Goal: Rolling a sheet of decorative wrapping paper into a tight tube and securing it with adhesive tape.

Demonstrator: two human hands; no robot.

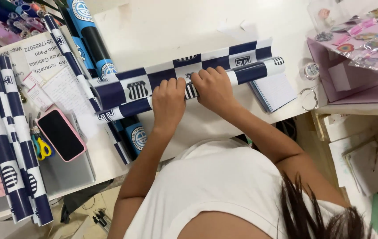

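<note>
Then both hands lay side by side on the roll [189, 90], a sheet of navy-and-white checked paper partly wound up on the white surface [162, 31]. Its long axis ran nearly level, left to right, rising a little toward the right end beside the notebook [274, 92]. The left hand [168, 102] pressed down just left of the roll's middle, fingers curled over its top; the right hand [215, 88] sat touching it on the right, its grip likewise closed over the wound part. The loose flat flap of the sheet lay beyond the fingertips, away from the body. Neither hand was nearer than the other; both were on it. Finished rolls [14, 141] lay well apart at the left, by a phone [60, 135] and scissors [42, 148].
</note>
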